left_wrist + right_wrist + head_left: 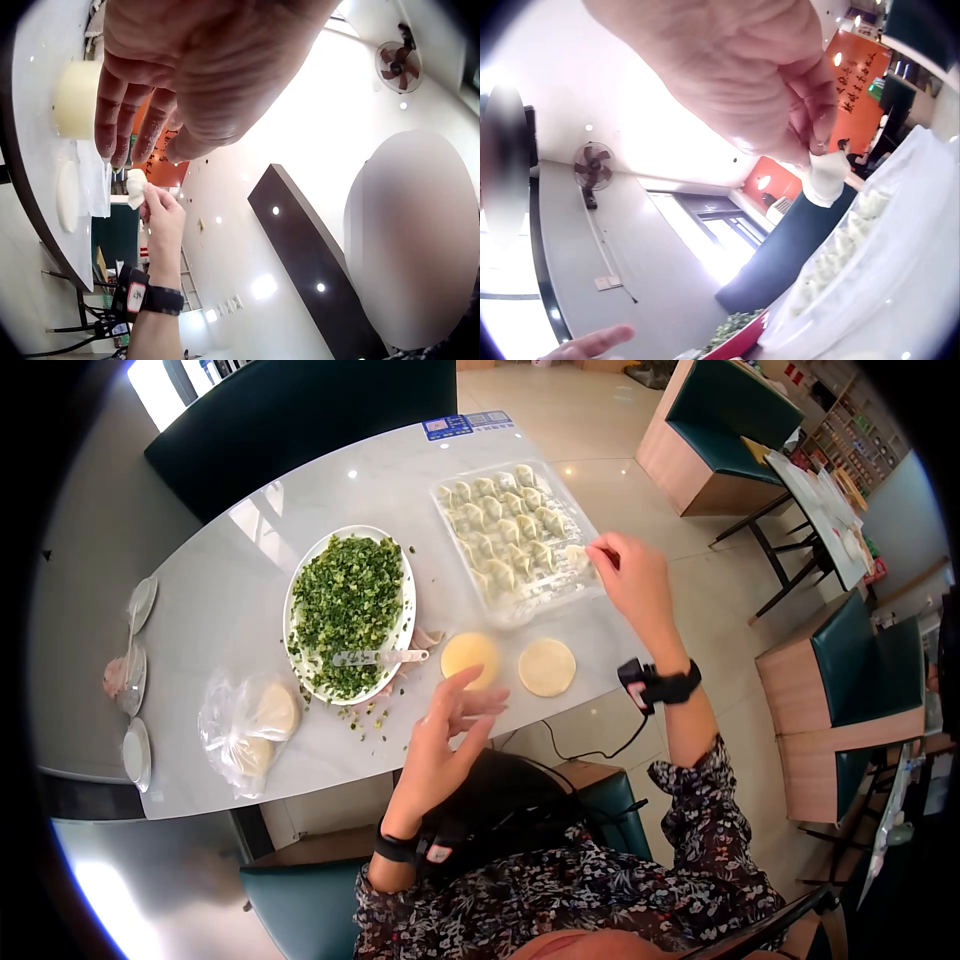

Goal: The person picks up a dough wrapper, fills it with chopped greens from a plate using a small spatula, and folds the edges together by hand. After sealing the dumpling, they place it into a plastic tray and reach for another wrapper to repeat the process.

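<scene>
My right hand (pixel 638 582) pinches a folded dumpling (pixel 826 180) between thumb and fingertips, at the right edge of a clear plastic tray (pixel 500 612). Rows of pleated dumplings (pixel 490 510) fill much of that tray, which shows white flour on its bare part. Fingers spread and holding nothing, my left hand (pixel 440 735) hovers near the table's front edge. Just beyond its fingertips stands a pale yellow stack of round wrappers (pixel 75 101). One flat round wrapper (pixel 547 667) lies to the right of the stack.
A white oval plate (pixel 409 595) of chopped greens (pixel 345 590) bears a spatula-like utensil (pixel 380 657). Bagged dough (pixel 250 725) lies to its left. Small dishes (pixel 137 750) line the table's left end. A cable (pixel 600 755) hangs below the front edge.
</scene>
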Demonstrator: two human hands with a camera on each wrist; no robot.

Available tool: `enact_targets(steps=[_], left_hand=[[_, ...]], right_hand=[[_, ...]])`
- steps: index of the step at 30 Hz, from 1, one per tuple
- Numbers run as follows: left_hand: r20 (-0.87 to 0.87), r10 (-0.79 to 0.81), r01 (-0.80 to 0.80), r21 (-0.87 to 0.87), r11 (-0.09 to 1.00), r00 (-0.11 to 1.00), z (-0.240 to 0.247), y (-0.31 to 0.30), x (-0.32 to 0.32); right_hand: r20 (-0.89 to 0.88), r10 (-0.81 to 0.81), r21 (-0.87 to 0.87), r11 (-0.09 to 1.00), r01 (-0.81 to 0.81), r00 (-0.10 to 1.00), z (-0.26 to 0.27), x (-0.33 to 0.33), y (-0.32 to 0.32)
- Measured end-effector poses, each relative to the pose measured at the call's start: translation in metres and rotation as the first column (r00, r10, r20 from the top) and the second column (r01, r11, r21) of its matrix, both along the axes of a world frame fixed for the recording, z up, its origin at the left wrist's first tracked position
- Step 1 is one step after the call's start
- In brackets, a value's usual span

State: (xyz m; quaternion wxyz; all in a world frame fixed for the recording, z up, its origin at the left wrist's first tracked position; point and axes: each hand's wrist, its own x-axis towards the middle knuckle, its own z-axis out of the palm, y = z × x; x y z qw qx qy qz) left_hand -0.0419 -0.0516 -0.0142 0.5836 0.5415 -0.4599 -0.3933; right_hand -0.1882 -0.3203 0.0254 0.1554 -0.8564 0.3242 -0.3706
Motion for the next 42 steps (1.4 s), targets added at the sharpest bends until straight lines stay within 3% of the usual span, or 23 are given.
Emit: enact_targets(steps=[5, 14, 19, 22, 24, 26, 29, 33, 35, 36, 38, 42], left_hand=[[0.01, 0.109, -0.11, 0.069, 0.992, 0.994, -0.004, 0.019, 0.0], [-0.032, 0.201, -0.2, 0.054, 0.978, 0.979, -0.01, 0.029, 0.007], [0.002, 0.234, -0.234, 0.026, 0.972, 0.972, -0.016, 0.029, 0.008], [-0.039, 0.276, -0.275, 0.036, 0.961, 0.96, -0.013, 0.03, 0.006], [-0.067, 0.316, -0.317, -0.001, 0.948, 0.946, -0.014, 0.036, 0.002], [-0.072, 0.328, -0.329, -0.003, 0.944, 0.942, -0.018, 0.039, -0.001], [-0.127, 0.357, -0.362, -0.012, 0.932, 0.925, -0.018, 0.043, -0.009], [-0.121, 0.353, -0.359, -0.031, 0.933, 0.928, -0.022, 0.052, -0.014], [-0.122, 0.363, -0.369, -0.035, 0.929, 0.924, -0.023, 0.055, -0.015], [-0.126, 0.364, -0.37, -0.03, 0.928, 0.923, -0.024, 0.059, -0.016], [-0.115, 0.391, -0.397, -0.039, 0.917, 0.913, -0.024, 0.061, -0.015], [-0.135, 0.417, -0.425, -0.031, 0.905, 0.899, -0.023, 0.07, -0.014]], right_hand=[[-0.072, -0.032, 0.008, 0.999, 0.033, 0.997, -0.037, 0.026, -0.06], [-0.142, -0.026, -0.029, 0.999, 0.022, 0.99, -0.065, 0.043, -0.081], [-0.112, -0.054, -0.052, 0.997, 0.049, 0.992, -0.015, 0.01, -0.035], [0.001, -0.036, -0.089, 0.995, 0.036, 0.999, -0.011, -0.013, 0.006], [0.001, 0.083, 0.142, 0.986, -0.083, 0.997, -0.022, -0.03, 0.037], [-0.043, 0.242, 0.18, 0.956, -0.231, 0.969, -0.042, -0.041, 0.061], [-0.068, 0.277, 0.099, 0.958, -0.269, 0.959, -0.066, -0.041, 0.093], [-0.071, 0.24, 0.086, 0.969, -0.233, 0.968, -0.086, -0.041, 0.105], [-0.007, 0.076, 0.099, 0.992, -0.075, 0.997, -0.093, -0.036, 0.097], [-0.013, 0.077, 0.103, 0.992, -0.075, 0.997, -0.097, -0.035, 0.095], [-0.137, 0.015, -0.027, 0.999, -0.019, 0.991, -0.101, -0.033, 0.086], [-0.118, 0.076, 0.026, 0.997, -0.073, 0.99, -0.099, -0.027, 0.089]])
